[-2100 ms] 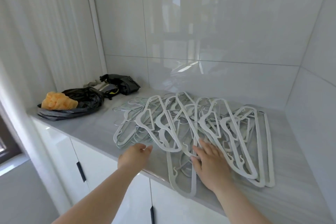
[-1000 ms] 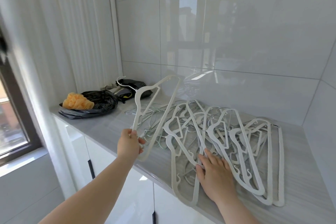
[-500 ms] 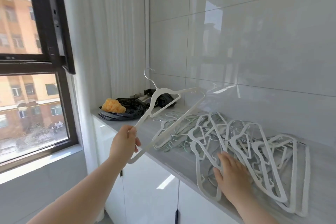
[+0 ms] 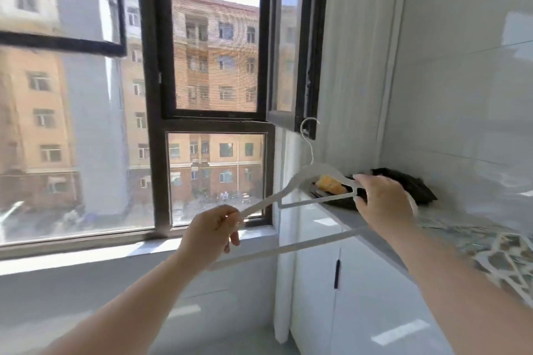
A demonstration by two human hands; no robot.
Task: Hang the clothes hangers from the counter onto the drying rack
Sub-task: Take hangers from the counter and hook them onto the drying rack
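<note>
A white plastic hanger [image 4: 313,169] with a metal hook is held up in the air in front of the window, hook pointing upward. My left hand [image 4: 210,232] pinches its left end. Higher and to the right, my right hand [image 4: 383,202] grips its right shoulder over the end of the counter [image 4: 343,215]. Several white hangers [image 4: 503,255] lie in a pile on the counter at the right edge of the view, partly cut off. No drying rack is in view.
A black bag [image 4: 403,181] with an orange item [image 4: 330,184] lies at the counter's far end. A dark-framed window [image 4: 157,95] with an open sash fills the left. White cabinet doors [image 4: 314,268] stand under the counter, and a white curtain hangs beside the window.
The view has swung left from the counter to the window. My left hand carried the hanger up and left. My right hand left the pile and took hold of the hanger's right shoulder.
</note>
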